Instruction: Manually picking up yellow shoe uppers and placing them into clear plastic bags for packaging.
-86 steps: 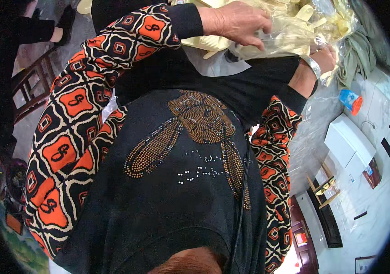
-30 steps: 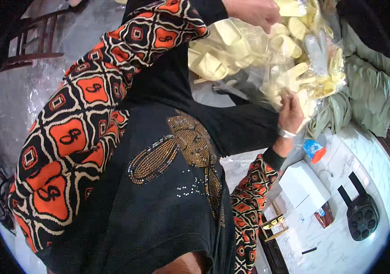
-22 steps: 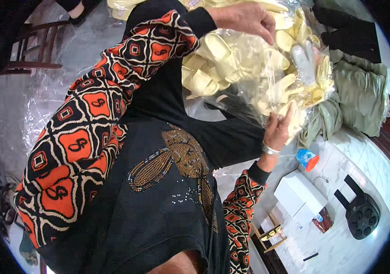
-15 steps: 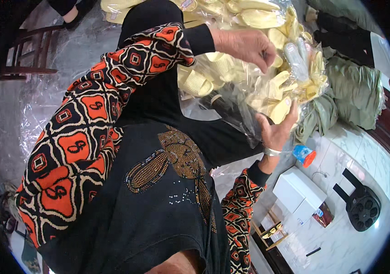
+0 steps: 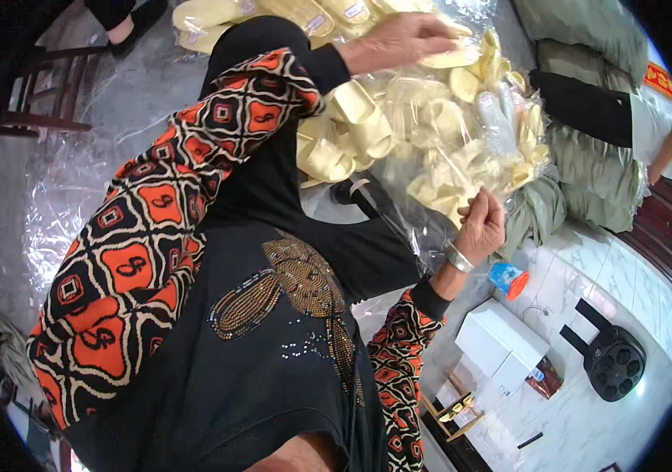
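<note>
Rested the left hand [image 5: 399, 43] almost flat, fingers loosely spread, on top of the pale yellow pieces [image 5: 367, 130] heaped in the clear bag [image 5: 462, 157]; gripped nothing with it. Pinched the bag's lower edge between thumb and fingers of the right hand [image 5: 481, 228], closed on the film just beside the lowest pieces. Held the bag at arm's reach above the plastic sheet [image 5: 92, 165] on the floor, near the green sacks [image 5: 596, 169].

Risked, by the look of it, a spill: thin slippery film, one small pinch, a full load pressing on it. Risked a tear too, where the film stretched tight over the hard edges. Could have scattered pieces toward the blue tub [image 5: 507, 279] and the white box [image 5: 501, 346] below.

Counted two hands at work, one bag in them, and pieces too many and too overlapped to number. Counted one blue tub, one white box, one black round stool [image 5: 615, 362], at least two green sacks, one other person's dark sleeve [image 5: 580, 106].
</note>
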Tool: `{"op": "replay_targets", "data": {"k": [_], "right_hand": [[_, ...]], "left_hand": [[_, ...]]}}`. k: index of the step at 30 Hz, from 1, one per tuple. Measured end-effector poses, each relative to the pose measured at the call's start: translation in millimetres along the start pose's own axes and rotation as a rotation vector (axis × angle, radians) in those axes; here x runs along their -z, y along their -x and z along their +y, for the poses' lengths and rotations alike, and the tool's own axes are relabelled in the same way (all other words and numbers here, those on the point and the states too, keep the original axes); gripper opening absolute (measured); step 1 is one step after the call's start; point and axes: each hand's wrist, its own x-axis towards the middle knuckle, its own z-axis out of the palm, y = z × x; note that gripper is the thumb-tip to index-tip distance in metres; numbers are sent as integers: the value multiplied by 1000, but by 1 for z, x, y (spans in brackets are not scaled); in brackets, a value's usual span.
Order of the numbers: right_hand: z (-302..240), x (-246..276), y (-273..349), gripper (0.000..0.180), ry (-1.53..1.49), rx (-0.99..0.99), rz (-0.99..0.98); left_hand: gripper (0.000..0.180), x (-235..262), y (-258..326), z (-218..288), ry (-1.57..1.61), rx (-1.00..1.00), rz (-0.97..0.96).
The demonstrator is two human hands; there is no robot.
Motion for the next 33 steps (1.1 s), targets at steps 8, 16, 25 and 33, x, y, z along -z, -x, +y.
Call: {"op": "replay_targets", "data": {"k": [8,16,25,33], "right_hand": [[11,30,1,12,-102,67,110],[13,37,6,11,-81,78,93],[10,42,10,11,-67,102,114],[6,43,10,9,-55,148,126]], "left_hand": [[60,6,14,-31,-195,320,-213],[64,-9,14,-64,274,516,-306],[38,-6,9,-75,347,695,5],[28,-10,10,-84,619,563,-83]]}}
